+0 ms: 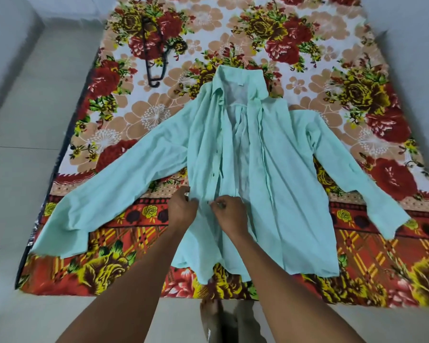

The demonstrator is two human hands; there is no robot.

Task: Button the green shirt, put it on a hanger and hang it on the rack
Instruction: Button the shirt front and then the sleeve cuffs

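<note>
Both your hands pinch the green shirt (278,169), spread open on the floral bedsheet (332,58): left hand (182,209) and right hand (229,212) at its lower front; the black hanger (156,53) lies well apart.

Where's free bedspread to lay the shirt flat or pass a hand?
Free: bedspread beyond the collar, right of the hanger; the near strip under the left sleeve; the near right corner. Crowded: centre, where the green shirt spreads and the left hand and right hand pinch its placket.
</note>
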